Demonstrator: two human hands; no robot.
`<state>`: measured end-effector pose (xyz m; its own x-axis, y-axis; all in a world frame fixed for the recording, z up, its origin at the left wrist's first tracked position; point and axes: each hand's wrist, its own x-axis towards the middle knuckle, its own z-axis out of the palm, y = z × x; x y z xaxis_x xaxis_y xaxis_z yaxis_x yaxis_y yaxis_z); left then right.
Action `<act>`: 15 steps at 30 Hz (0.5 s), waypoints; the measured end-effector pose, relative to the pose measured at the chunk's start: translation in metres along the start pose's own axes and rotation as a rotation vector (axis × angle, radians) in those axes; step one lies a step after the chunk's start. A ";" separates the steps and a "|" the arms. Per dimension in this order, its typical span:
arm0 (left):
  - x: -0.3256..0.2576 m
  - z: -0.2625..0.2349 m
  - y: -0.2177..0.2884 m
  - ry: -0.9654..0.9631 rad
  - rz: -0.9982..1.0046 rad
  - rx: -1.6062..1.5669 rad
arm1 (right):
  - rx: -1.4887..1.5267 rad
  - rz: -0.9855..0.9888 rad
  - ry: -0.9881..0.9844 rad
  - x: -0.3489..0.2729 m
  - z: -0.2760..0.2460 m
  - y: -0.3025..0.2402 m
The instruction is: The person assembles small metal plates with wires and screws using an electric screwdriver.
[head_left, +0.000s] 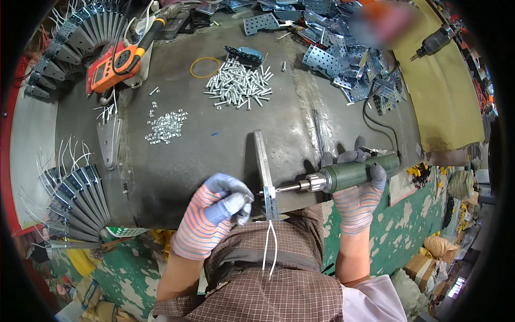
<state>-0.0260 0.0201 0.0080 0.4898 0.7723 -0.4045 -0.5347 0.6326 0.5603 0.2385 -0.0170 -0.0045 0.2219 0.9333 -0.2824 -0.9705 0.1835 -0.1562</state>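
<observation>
A green electric screwdriver (357, 173) lies in my right hand (358, 198), its bit pointing left against the side of a grey metal part (263, 161). That part stands on edge at the table's front. A blue-grey perforated bracket (271, 206) is at its near end, and two white wires (270, 244) hang from it over my lap. My left hand (217, 212), in a striped glove, is closed just left of the bracket, fingers pinched together; whatever they hold is hidden. A small screw tip (259, 192) shows between hand and bracket.
Loose screws (238, 83) and nuts (167, 127) lie in piles beyond my hands. Perforated metal brackets (327, 61) heap up at the far right. Finished-looking grey parts with wires (75, 198) stand in rows at left, near an orange meter (113, 68). A black cable (370, 107) trails from the screwdriver.
</observation>
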 end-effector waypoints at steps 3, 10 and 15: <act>0.009 0.001 -0.003 -0.030 -0.147 -0.063 | 0.003 0.002 0.011 0.000 0.001 0.000; 0.017 -0.004 -0.004 -0.044 -0.232 -0.055 | 0.013 0.003 0.009 0.001 -0.003 0.000; 0.021 -0.004 -0.003 -0.110 -0.254 -0.077 | -0.018 -0.026 -0.004 0.002 0.000 0.002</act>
<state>-0.0175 0.0348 -0.0051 0.6841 0.5803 -0.4419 -0.4337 0.8107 0.3932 0.2372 -0.0142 -0.0052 0.2468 0.9296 -0.2739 -0.9625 0.2023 -0.1808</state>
